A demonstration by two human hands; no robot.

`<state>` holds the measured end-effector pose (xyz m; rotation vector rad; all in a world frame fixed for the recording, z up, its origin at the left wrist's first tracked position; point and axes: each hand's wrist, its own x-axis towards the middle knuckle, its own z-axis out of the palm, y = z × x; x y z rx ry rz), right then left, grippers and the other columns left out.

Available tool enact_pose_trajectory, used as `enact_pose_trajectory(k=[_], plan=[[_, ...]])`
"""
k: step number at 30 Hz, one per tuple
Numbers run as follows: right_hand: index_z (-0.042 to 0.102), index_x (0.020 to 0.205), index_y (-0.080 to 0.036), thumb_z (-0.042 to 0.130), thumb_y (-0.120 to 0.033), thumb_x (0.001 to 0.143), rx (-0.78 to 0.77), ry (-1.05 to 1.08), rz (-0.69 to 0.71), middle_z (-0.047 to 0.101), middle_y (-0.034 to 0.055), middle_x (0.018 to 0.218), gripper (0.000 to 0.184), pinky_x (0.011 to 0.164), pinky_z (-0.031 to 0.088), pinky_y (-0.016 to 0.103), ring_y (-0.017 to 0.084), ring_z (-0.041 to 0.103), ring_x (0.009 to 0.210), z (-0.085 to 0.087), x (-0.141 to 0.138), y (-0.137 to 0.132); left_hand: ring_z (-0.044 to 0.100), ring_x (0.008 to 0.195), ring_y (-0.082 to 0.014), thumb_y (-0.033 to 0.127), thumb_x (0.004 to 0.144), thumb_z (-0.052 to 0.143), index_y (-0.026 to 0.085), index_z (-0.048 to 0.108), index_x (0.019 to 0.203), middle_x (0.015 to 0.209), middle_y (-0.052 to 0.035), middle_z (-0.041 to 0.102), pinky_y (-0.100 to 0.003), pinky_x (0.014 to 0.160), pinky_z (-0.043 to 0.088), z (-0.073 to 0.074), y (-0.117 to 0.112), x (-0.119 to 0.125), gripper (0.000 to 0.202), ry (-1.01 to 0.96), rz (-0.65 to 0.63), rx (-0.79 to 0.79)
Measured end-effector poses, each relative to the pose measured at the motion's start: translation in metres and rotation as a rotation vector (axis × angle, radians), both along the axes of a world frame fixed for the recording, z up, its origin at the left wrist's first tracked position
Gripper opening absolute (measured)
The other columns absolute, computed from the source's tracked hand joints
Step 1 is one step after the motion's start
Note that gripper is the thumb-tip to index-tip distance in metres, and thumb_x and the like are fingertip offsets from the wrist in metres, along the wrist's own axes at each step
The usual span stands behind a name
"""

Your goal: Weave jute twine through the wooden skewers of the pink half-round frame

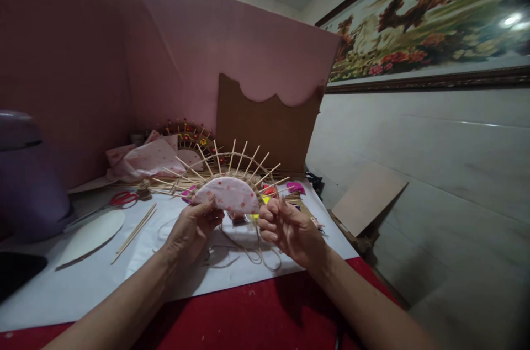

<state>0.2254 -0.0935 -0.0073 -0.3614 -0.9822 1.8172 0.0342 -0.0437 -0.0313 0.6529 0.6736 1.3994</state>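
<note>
My left hand (pixel 194 228) is closed on the lower left edge of a half-round craft piece (pixel 230 193) covered in pink dotted fabric. Several thin wooden sticks (pixel 244 158) fan out from its curved top, with a strand woven across them. My right hand (pixel 285 227) is at the piece's lower right corner, fingers curled in a pinch on a jute string (pixel 252 253) that hangs down in loops onto the white sheet (pixel 103 272) below.
Red-handled scissors (pixel 120 199), loose sticks (pixel 134 233) and an oval cardboard cutout (pixel 91 233) lie at left. Pink fabric (pixel 144 159) and another decorated fan piece (pixel 190 137) sit behind. A purple appliance (pixel 25 173) stands far left. Brown cardboard (pixel 265 123) leans against the pink backdrop.
</note>
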Motion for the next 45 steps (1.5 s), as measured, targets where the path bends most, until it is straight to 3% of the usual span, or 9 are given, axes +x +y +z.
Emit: enact_pose_trajectory(k=[4, 13, 17, 21, 25, 34, 38, 45], plan=[[0.046, 0.065, -0.017, 0.067, -0.032, 0.075, 0.016, -0.024, -0.058, 0.041, -0.0017, 0.071, 0.027, 0.051, 0.037, 0.019, 0.008, 0.038, 0.060, 0.001, -0.002, -0.002, 0.056, 0.054, -0.0119, 0.013, 0.067, 0.066, 0.013, 0.064, 0.076, 0.065, -0.0032, 0.064, -0.023, 0.053, 0.048, -0.001, 0.001, 0.000, 0.009, -0.013, -0.013, 0.012], [0.043, 0.067, -0.020, 0.069, -0.031, 0.074, 0.124, -0.062, -0.179, 0.042, -0.0059, 0.061, 0.030, 0.041, 0.027, 0.016, 0.006, 0.034, 0.048, 0.001, 0.000, 0.000, 0.056, 0.054, -0.0119, 0.012, 0.066, 0.066, 0.013, 0.065, 0.074, 0.064, -0.0033, 0.064, -0.023, 0.050, 0.048, 0.000, 0.000, 0.000, 0.008, 0.016, 0.003, 0.007], [0.047, 0.069, -0.019, 0.066, -0.035, 0.078, 0.151, -0.090, -0.216, 0.047, -0.0041, 0.064, 0.026, 0.043, 0.032, 0.017, 0.007, 0.042, 0.052, -0.003, 0.000, 0.002, 0.056, 0.055, -0.0118, 0.015, 0.066, 0.069, 0.013, 0.064, 0.073, 0.066, -0.0038, 0.065, -0.023, 0.052, 0.049, -0.003, 0.003, -0.001, 0.009, 0.010, -0.020, 0.031], [0.052, 0.067, -0.016, 0.064, -0.034, 0.078, 0.184, -0.094, -0.226, 0.051, -0.0003, 0.072, 0.025, 0.056, 0.040, 0.022, 0.009, 0.049, 0.064, -0.008, -0.003, 0.005, 0.056, 0.054, -0.0118, 0.011, 0.065, 0.067, 0.012, 0.064, 0.073, 0.064, -0.0032, 0.064, -0.022, 0.051, 0.049, -0.002, 0.002, 0.000, 0.008, -0.003, -0.004, 0.007], [0.047, 0.067, -0.018, 0.068, -0.030, 0.075, 0.165, -0.088, -0.246, 0.050, -0.0025, 0.069, 0.026, 0.050, 0.034, 0.019, 0.008, 0.044, 0.059, -0.010, -0.002, 0.007, 0.057, 0.054, -0.0117, 0.014, 0.066, 0.067, 0.012, 0.064, 0.074, 0.064, -0.0034, 0.064, -0.023, 0.052, 0.049, -0.001, 0.002, 0.000, 0.009, 0.014, -0.001, -0.001], [0.039, 0.069, -0.021, 0.065, -0.040, 0.078, 0.190, -0.082, -0.364, 0.040, -0.0080, 0.057, 0.033, 0.040, 0.024, 0.016, 0.005, 0.034, 0.044, -0.008, 0.000, 0.008, 0.057, 0.056, -0.0119, 0.014, 0.065, 0.067, 0.013, 0.064, 0.077, 0.067, -0.0031, 0.064, -0.023, 0.053, 0.049, -0.005, 0.003, -0.002, 0.013, 0.009, -0.016, 0.004], [0.042, 0.067, -0.019, 0.070, -0.039, 0.073, 0.228, -0.106, -0.386, 0.046, -0.0065, 0.059, 0.035, 0.042, 0.033, 0.018, 0.006, 0.043, 0.048, -0.011, -0.002, 0.010, 0.057, 0.056, -0.0117, 0.014, 0.065, 0.068, 0.013, 0.064, 0.076, 0.068, -0.0032, 0.063, -0.023, 0.053, 0.050, -0.005, 0.002, -0.002, 0.012, 0.018, -0.022, 0.012], [0.050, 0.065, -0.017, 0.072, -0.033, 0.071, 0.290, -0.196, -0.433, 0.057, -0.0025, 0.057, 0.028, 0.039, 0.037, 0.018, 0.009, 0.053, 0.046, -0.012, -0.002, 0.009, 0.057, 0.054, -0.0113, 0.014, 0.067, 0.067, 0.013, 0.063, 0.077, 0.067, -0.0029, 0.063, -0.022, 0.052, 0.049, -0.003, 0.001, 0.000, 0.011, 0.027, -0.017, 0.030]])
